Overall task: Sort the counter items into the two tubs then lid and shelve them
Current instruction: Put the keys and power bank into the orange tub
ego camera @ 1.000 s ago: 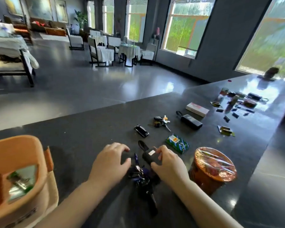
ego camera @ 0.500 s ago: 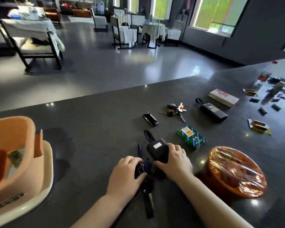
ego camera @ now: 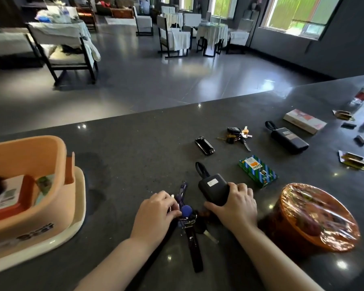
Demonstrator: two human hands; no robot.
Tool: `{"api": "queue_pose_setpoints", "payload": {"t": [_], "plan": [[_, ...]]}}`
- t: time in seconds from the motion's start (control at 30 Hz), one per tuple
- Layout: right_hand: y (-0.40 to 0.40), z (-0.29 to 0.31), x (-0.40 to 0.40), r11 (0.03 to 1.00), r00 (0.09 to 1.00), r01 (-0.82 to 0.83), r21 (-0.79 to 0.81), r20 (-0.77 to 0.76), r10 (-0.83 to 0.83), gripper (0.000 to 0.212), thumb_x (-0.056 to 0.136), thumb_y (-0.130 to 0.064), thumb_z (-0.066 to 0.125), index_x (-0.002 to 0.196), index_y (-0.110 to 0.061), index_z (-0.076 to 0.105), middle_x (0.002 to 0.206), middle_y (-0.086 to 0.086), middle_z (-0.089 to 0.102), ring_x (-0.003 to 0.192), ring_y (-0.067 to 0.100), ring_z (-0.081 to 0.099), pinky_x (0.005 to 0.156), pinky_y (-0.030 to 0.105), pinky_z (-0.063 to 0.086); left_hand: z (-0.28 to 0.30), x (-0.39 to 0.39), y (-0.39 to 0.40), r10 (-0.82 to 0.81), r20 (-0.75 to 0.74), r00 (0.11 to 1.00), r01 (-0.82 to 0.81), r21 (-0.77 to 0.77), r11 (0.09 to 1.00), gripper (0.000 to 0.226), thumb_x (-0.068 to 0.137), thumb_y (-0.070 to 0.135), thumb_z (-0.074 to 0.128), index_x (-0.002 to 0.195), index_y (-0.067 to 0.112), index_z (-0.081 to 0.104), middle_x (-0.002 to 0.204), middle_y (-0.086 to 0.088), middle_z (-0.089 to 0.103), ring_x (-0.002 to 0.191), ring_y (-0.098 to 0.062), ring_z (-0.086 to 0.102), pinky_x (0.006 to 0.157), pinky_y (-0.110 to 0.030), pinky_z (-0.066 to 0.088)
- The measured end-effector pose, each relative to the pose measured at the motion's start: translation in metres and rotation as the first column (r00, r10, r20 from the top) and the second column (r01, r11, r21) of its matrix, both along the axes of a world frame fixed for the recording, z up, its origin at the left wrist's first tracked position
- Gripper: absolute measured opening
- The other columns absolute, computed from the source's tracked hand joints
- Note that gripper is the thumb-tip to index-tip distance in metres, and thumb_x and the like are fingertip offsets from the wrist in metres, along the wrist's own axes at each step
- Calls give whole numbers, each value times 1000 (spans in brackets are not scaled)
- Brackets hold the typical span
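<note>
On the counter [ego camera: 135, 143], a tub [ego camera: 29, 185] is sitting far left, a wrapped bowl [ego camera: 315, 217] far right, a key bunch [ego camera: 187, 217] lying between them, a pouch [ego camera: 213, 189] just behind.

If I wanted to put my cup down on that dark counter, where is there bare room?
The widest bare stretch of the counter lies between the orange tub and the small black fob. Another runs along the far edge behind the key bunch. It is crowded around both hands, beside the wrapped bowl, and at the far right among small scattered items.
</note>
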State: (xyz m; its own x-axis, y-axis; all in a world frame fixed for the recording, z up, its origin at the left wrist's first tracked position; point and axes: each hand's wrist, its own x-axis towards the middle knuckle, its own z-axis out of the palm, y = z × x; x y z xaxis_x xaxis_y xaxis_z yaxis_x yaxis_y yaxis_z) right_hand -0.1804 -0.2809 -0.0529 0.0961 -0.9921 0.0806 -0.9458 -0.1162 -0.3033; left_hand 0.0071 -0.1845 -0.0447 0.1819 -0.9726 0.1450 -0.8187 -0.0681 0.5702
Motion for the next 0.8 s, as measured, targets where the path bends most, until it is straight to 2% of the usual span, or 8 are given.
{"api": "queue_pose_setpoints", "payload": {"t": [0.17, 0.4, 0.5, 0.6, 0.67, 0.73, 0.8], "plan": [[10, 12, 2, 999, 998, -39, -2, 55, 39, 83, 55, -71, 72, 123, -27, 54, 111, -6, 48, 109, 15, 42, 88, 28, 41, 10, 12, 15, 40, 26, 999, -37, -90, 995, 9, 85, 27, 66, 81, 19, 63, 87, 12, 55, 79, -7, 54, 79, -31, 44], [27, 60, 33, 980, 971, -143, -141, 172, 166, 83, 50, -61, 76, 122, -25, 57, 108, -5, 50, 104, 16, 43, 89, 32, 41, 58, 41, 36, 61, 117, 991, -32, -241, 970, 9, 89, 26, 61, 81, 23, 56, 79, 14, 52, 77, -9, 52, 74, -32, 43], [35, 92, 57, 960, 957, -213, -180, 162, 242, 86, 48, -61, 76, 124, -26, 56, 110, -6, 50, 106, 15, 41, 89, 30, 39, 88, 60, 50, 105, 93, 990, -71, -312, 948, 9, 89, 26, 60, 83, 23, 55, 81, 13, 54, 79, -10, 53, 74, -33, 43], [46, 121, 82, 933, 927, -271, -235, 196, 319, 86, 46, -62, 75, 123, -29, 56, 107, -10, 48, 105, 11, 40, 85, 28, 38, 123, 84, 69, 131, 62, 989, -99, -372, 923, 8, 90, 30, 57, 83, 27, 54, 79, 15, 53, 76, -5, 51, 69, -27, 43], [54, 141, 103, 911, 899, -311, -270, 227, 374, 86, 44, -62, 75, 122, -30, 57, 103, -13, 45, 100, 8, 38, 82, 26, 38, 150, 103, 83, 151, -15, 988, -144, -413, 899, 10, 91, 30, 56, 82, 27, 52, 75, 15, 52, 71, -5, 50, 64, -23, 40], [63, 160, 127, 892, 877, -349, -288, 233, 419, 87, 43, -61, 77, 122, -29, 57, 101, -12, 44, 101, 10, 39, 80, 27, 38, 178, 129, 95, 207, -51, 977, -208, -445, 871, 10, 91, 29, 57, 82, 27, 54, 76, 13, 55, 74, -5, 51, 66, -24, 42], [74, 177, 153, 871, 856, -387, -302, 234, 462, 86, 44, -58, 79, 122, -28, 57, 101, -12, 44, 103, 12, 41, 78, 27, 36, 201, 158, 110, 279, -25, 960, -257, -470, 844, 9, 91, 27, 58, 83, 23, 56, 79, 11, 57, 77, -6, 53, 71, -27, 44]]}}
